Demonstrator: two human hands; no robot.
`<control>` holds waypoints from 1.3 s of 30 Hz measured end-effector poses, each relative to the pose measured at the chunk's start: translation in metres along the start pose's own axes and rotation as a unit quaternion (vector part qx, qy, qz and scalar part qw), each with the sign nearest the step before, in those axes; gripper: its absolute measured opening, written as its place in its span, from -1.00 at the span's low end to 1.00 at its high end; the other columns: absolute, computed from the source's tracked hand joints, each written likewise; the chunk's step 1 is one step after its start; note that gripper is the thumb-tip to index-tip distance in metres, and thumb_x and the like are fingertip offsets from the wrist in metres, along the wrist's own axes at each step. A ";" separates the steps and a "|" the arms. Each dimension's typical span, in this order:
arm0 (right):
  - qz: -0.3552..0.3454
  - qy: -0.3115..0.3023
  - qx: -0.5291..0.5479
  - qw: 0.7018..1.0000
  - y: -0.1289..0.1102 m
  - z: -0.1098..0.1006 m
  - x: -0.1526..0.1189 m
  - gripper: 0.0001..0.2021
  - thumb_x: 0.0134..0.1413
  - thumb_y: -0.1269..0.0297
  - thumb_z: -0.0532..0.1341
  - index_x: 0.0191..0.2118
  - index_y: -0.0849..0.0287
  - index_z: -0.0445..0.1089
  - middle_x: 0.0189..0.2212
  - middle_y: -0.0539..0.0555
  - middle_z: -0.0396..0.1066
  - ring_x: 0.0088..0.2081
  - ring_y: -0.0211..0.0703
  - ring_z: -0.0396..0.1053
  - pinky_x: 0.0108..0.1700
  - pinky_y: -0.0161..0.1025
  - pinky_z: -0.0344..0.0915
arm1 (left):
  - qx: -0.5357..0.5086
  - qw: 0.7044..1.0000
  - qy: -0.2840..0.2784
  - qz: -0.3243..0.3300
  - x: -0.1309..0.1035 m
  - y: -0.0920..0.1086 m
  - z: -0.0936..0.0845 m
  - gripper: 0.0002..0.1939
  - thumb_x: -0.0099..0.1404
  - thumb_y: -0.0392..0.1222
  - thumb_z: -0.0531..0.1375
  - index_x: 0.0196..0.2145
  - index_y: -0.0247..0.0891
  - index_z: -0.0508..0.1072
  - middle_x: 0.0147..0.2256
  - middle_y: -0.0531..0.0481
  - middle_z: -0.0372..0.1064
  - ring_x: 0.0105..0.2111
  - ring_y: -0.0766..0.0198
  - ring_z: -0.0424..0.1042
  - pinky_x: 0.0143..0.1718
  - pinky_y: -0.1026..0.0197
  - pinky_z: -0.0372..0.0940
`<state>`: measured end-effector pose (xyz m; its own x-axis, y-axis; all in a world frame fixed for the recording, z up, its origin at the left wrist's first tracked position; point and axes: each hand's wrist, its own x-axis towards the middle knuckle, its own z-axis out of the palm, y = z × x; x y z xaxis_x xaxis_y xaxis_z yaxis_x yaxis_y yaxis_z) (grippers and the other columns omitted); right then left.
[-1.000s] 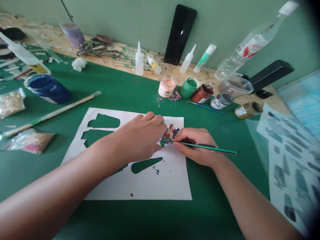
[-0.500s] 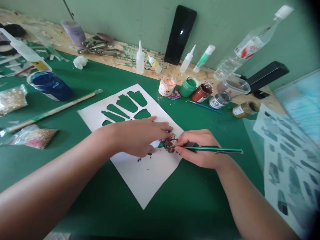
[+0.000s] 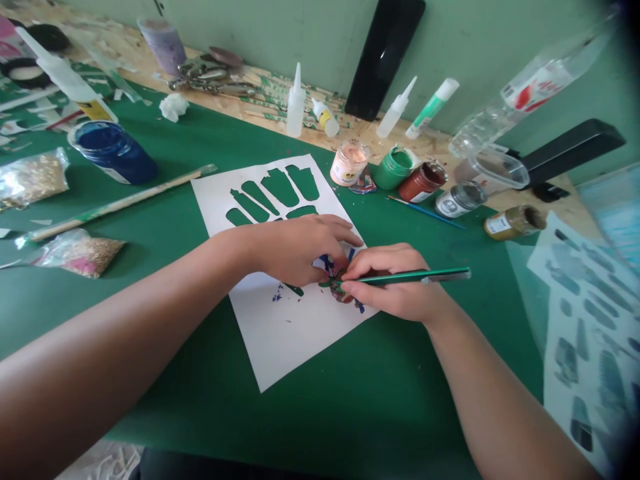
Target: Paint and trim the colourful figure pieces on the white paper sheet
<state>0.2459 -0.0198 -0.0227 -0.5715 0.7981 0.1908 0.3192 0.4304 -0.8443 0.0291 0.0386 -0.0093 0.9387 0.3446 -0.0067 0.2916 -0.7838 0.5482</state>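
A white sheet of paper (image 3: 280, 347) with several cut-out shapes lies at a slant on the green table. Over its right half rests my left hand (image 3: 305, 250), its thumb and bent fingers apart, touching around a small painted piece (image 3: 341, 291) in blue, green and reddish brown. In my right hand (image 3: 400, 283) is a slim green pen (image 3: 440, 274) with a clip at its end, pinched close to its front. The pen's tip is at the painted piece, mostly hidden by my fingers. Small blue flecks lie on the paper left of it.
Paint jars, among them a green jar (image 3: 395, 167) and a brown jar (image 3: 423, 182), stand behind the paper, with a thin paintbrush (image 3: 427, 212) in front. At left are a blue paint jar (image 3: 113, 153) and a stick (image 3: 120, 205). A cut sheet (image 3: 560, 333) lies at right.
The paper has turned slightly. My left hand's fingers have gone from stretched flat to bent around the painted piece. The pen is tilted a little differently; the camera view has shifted.
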 end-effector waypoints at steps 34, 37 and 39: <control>-0.059 -0.012 -0.077 0.995 0.001 0.005 -0.004 -0.94 0.07 0.47 0.35 -0.40 0.23 0.53 -0.45 0.05 0.56 -0.40 -0.22 0.49 -0.35 -0.28 0.38 | 0.000 1.000 -0.007 0.008 -0.001 -0.007 0.005 -0.66 0.26 -0.27 0.23 0.00 -0.22 0.51 0.26 -0.10 0.27 0.35 0.04 0.06 0.32 0.03 0.02; -0.051 -0.011 -0.075 0.996 0.002 0.006 -0.005 -0.93 0.08 0.46 0.35 -0.41 0.22 0.52 -0.45 0.03 0.56 -0.39 -0.21 0.49 -0.34 -0.28 0.38 | -0.003 1.000 -0.004 0.010 0.000 -0.007 0.005 -0.66 0.26 -0.26 0.23 0.00 -0.21 0.52 0.26 -0.09 0.27 0.35 0.02 0.07 0.32 0.03 0.02; -0.054 -0.014 -0.076 0.996 0.002 0.006 -0.005 -0.93 0.08 0.46 0.35 -0.41 0.21 0.52 -0.45 0.03 0.56 -0.39 -0.21 0.49 -0.33 -0.27 0.38 | -0.002 1.000 -0.005 0.010 0.000 -0.008 0.005 -0.68 0.26 -0.26 0.23 -0.02 -0.21 0.53 0.25 -0.10 0.28 0.35 0.01 0.07 0.32 0.02 0.02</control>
<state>0.2449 -0.0252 -0.0286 -0.6281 0.7332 0.2607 0.3645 0.5732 -0.7339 0.0276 0.0423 -0.0176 0.9462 0.3234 -0.0040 0.2720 -0.7888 0.5512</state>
